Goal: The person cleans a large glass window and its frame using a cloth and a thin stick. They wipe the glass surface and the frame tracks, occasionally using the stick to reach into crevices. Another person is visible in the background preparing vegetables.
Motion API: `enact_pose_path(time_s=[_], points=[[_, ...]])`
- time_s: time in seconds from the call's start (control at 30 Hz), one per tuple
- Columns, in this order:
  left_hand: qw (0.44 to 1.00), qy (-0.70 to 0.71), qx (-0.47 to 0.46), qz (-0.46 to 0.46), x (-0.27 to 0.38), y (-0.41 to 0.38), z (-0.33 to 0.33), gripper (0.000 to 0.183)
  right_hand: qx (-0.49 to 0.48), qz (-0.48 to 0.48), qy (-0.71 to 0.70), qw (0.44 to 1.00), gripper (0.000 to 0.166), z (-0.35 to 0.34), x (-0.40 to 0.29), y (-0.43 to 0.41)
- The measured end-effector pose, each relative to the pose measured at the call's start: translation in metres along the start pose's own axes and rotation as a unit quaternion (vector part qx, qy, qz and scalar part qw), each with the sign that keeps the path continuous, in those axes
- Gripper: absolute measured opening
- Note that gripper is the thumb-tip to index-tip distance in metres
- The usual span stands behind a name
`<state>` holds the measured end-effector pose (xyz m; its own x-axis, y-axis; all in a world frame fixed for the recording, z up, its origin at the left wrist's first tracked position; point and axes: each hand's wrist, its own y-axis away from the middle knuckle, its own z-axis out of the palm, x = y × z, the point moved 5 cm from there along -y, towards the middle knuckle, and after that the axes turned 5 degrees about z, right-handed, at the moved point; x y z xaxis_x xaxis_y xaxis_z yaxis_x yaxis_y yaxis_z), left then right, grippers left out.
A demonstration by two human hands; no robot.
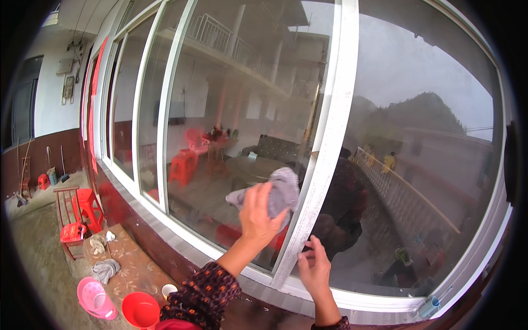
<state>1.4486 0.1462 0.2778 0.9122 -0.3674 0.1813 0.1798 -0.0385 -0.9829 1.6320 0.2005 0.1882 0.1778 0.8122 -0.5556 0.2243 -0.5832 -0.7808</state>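
A bunched grey-purple cloth [284, 192] is gripped in my left hand [258, 214], which holds it up at the glass pane [210, 181] of a sliding window. The cloth lies just left of the white upright window frame [326, 165]. Lower down, beside the foot of that upright, my right hand [315, 266] has its fingers curved and apart, with nothing in them. Whether its fingertips touch the frame or the glass, I cannot tell. The right-hand pane [416, 165] reflects hills, a balustrade and a dark figure.
A low brown table [132, 264] at lower left bears a grey cloth [106, 270] and a white cup [169, 291]. Near it are a pink bucket [97, 299] and a red basin [140, 309]. Behind stand a wooden chair [68, 214] and red stools [90, 208]. A blue cup-like container [430, 306] sits on the sill.
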Motion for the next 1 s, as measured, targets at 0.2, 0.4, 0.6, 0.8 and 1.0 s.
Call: enact_pose_path(time_s=[0.2,0.4,0.6,0.8,1.0], points=[[0.987,-0.090,-0.075,0.114,-0.029,0.066,0.012,0.067,0.000,-0.021,0.011,1.000,0.051,0.015,-0.004,-0.013],[0.990,-0.091,0.043,0.103,-0.094,-0.042,-0.002,0.064,-0.009,-0.015,0.029,0.999,0.043,0.001,0.011,-0.025],[0.923,-0.310,0.225,0.016,-0.164,-0.242,-0.082,0.046,0.013,-0.038,-0.005,0.999,0.040,0.010,0.003,-0.033],[0.977,-0.131,0.122,0.116,-0.105,-0.096,-0.005,0.048,0.045,-0.018,0.018,0.999,0.034,0.006,0.025,-0.032],[0.981,0.067,-0.162,0.085,-0.077,0.190,0.021,0.058,0.050,-0.005,-0.040,0.998,0.033,0.020,0.022,-0.035]])
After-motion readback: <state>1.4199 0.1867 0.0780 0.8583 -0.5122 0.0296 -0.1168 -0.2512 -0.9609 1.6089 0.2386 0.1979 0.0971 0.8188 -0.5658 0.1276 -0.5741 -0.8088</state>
